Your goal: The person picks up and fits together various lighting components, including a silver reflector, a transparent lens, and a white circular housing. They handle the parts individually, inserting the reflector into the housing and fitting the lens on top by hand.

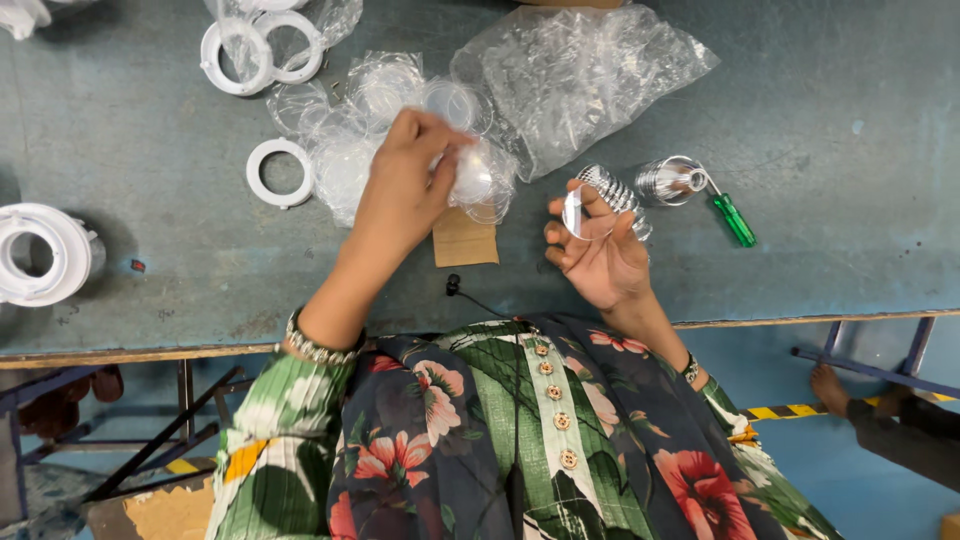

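Observation:
My left hand (408, 182) reaches into a heap of clear round plastic discs (352, 130) on the grey-green table (150, 270), its fingers pinched on one disc (470, 176). My right hand (598, 258) is raised palm up near the table's front edge. It holds a clear round lens (577, 212) between thumb and fingers, together with a ribbed silver metal housing (612, 190). A small piece of brown cardboard (465, 240) lies between the two hands.
A second silver housing (668, 180) and a green-handled screwdriver (733, 218) lie right of my hand. A crumpled clear plastic bag (580, 75) sits behind. White plastic rings (280, 172) (260, 48) and a stack of them (40, 255) lie left. Another person's foot (832, 388) shows under the table.

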